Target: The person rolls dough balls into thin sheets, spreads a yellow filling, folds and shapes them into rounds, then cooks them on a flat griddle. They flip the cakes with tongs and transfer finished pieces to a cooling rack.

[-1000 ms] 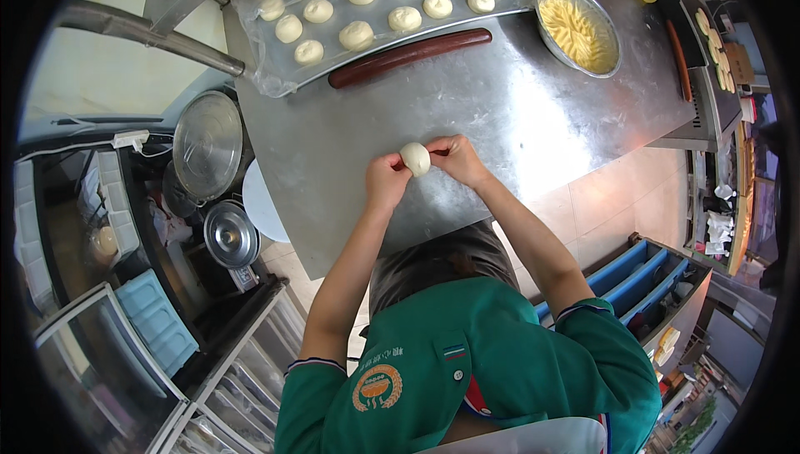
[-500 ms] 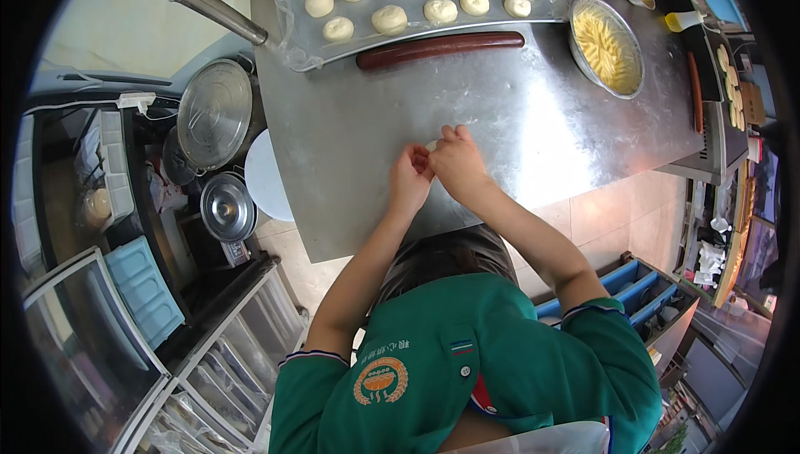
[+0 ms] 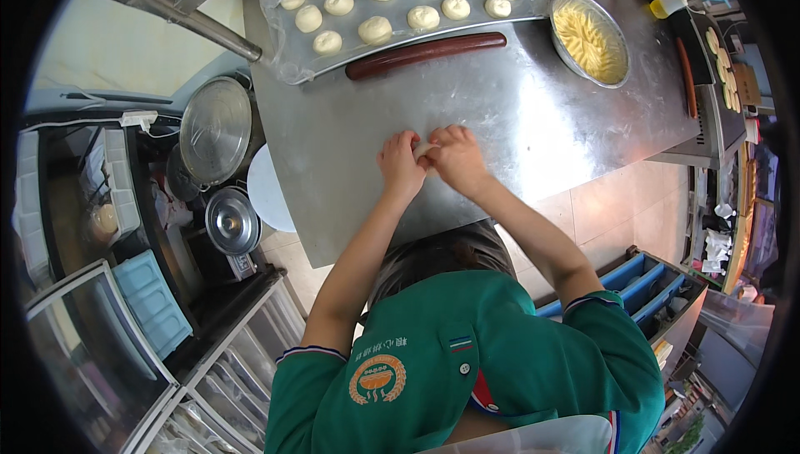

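Note:
Between my hands, above the near part of the steel table [image 3: 333, 137], is a small pale piece of dough [image 3: 423, 150], partly hidden by fingers. My left hand [image 3: 402, 162] grips its left side with curled fingers. On the right side, my right hand [image 3: 457, 158] pinches it, the knuckles turned up. Beyond the hands lies a dark red-brown rolling pin [image 3: 425, 55]. Behind that, a metal tray [image 3: 354, 45] holds several round white dough balls [image 3: 375, 30], partly under clear plastic film.
A steel bowl of yellow filling [image 3: 590, 39] stands at the far right. Further right are a thin brown stick [image 3: 687, 77] and a dark griddle with flat pale cakes [image 3: 723, 66]. Pot lids [image 3: 232, 220] and a white round board [image 3: 271, 191] stand left of the table.
The hands have moved slightly apart and the dough between them shows more. My left fingers have lifted and spread a little. The whole view has shifted slightly.

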The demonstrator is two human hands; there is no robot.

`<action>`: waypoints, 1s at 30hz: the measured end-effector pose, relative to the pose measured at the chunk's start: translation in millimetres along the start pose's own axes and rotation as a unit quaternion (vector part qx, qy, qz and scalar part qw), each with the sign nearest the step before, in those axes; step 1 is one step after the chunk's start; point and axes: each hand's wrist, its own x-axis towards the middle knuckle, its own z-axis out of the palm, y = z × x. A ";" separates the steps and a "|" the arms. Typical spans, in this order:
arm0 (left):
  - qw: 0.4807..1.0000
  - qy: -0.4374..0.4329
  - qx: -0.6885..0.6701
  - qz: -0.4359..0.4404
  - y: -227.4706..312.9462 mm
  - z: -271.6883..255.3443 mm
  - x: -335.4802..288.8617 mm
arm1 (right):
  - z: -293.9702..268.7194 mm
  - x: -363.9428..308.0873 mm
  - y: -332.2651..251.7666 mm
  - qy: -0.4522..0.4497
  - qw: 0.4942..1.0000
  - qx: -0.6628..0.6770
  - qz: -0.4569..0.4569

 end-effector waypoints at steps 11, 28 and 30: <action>0.966 -0.033 -0.251 -0.046 -34.1 9.3 15.2 | -1.2 -11.6 0.2 0.116 0.980 0.149 0.068; 0.995 -0.026 -0.033 0.090 -24.2 15.9 31.9 | 55.5 -90.5 26.4 -0.016 0.813 0.536 0.228; 0.994 -0.029 -0.022 0.103 -26.3 19.1 33.7 | 72.5 -87.3 -3.4 -0.142 0.705 0.663 0.206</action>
